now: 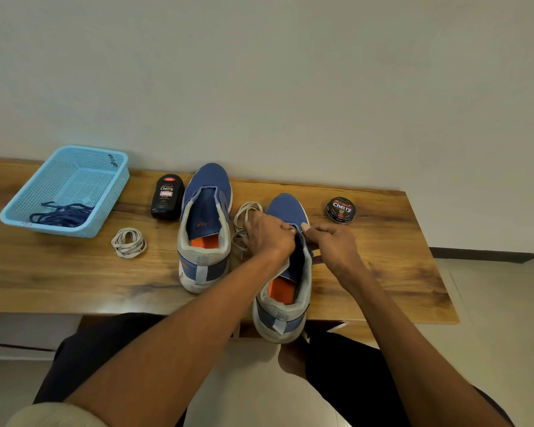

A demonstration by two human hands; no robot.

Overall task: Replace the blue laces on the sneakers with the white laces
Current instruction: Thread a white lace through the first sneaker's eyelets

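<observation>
Two blue sneakers with grey heels and orange insoles stand on the wooden table, both without laces. The left sneaker (205, 223) stands alone. Over the right sneaker (285, 211), my left hand (267, 232) and my right hand (333, 238) pinch the edges of its upper at the eyelet area. A loose white lace (244, 217) lies between the two shoes, partly under my left hand. A second coiled white lace (128, 242) rests left of the shoes. The blue laces (60, 214) lie in the light blue basket (111, 189).
A black shoe-polish bottle (167, 197) lies beside the left sneaker's toe. A round black polish tin (340, 210) sits at the right rear of the table (383, 272). The right sneaker's heel overhangs the table's front edge above my lap.
</observation>
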